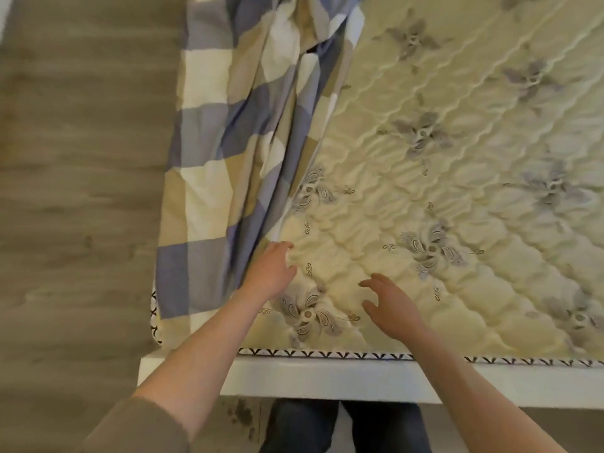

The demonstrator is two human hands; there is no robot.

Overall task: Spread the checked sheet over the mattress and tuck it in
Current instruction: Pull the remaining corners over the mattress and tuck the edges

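Observation:
The checked sheet [228, 142], in blue, white and beige squares, lies bunched in long folds along the left edge of the mattress [457, 191] and hangs down its left side. The quilted cream mattress with grey flower patterns is bare over most of its top. My left hand [273, 271] reaches to the sheet's inner edge near the front left corner, fingers curled at the fabric's border; whether it grips the cloth is unclear. My right hand [390, 304] hovers just above the bare mattress, fingers spread, holding nothing.
A white bed frame [327, 379] runs along the front edge below the mattress's patterned piping. Grey wood-look floor [81, 191] lies to the left. My legs in dark trousers [343, 426] stand against the frame.

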